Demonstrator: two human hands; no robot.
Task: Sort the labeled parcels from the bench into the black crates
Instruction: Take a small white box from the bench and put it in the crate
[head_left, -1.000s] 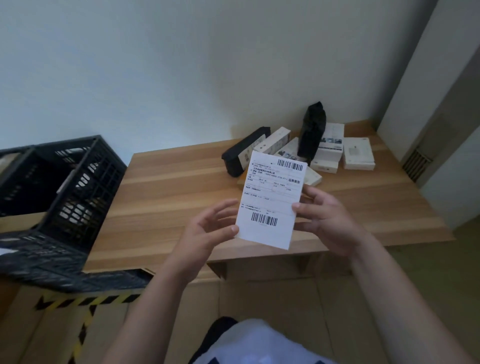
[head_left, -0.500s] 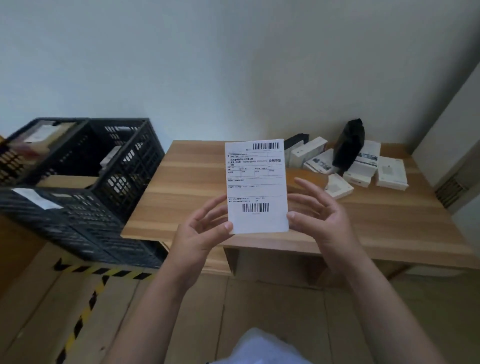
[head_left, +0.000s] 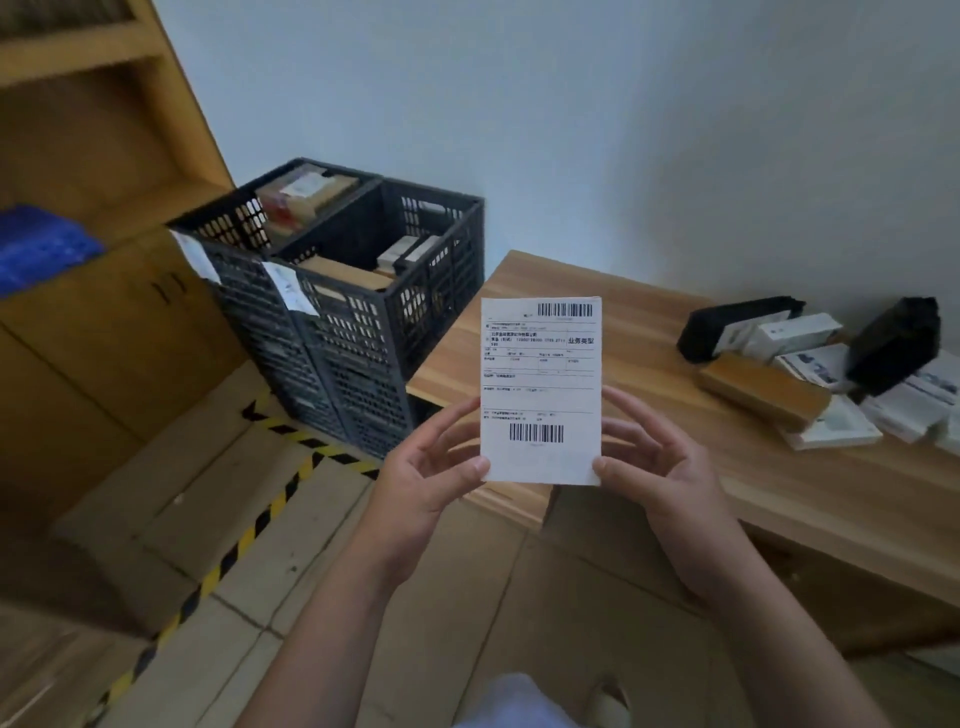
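Head view: the left hand (head_left: 431, 467) and right hand (head_left: 660, 462) pinch the lower corners of a flat white parcel with a printed barcode label (head_left: 541, 389), held upright above the front edge of the light wooden bench (head_left: 649, 441). Black slatted plastic crates (head_left: 358, 312) stand left of it; boxed parcels (head_left: 831, 374) lie far right on the bench

The wooden bench (head_left: 649, 332) stands against the wall. At its far right end lies a bunch of parcels (head_left: 826, 374): white boxes, a flat brown box and two black packs, all close together. Just left of the bench, two black crates (head_left: 358, 322) sit on the floor (head_left: 291, 545), side by side, with boxes inside.
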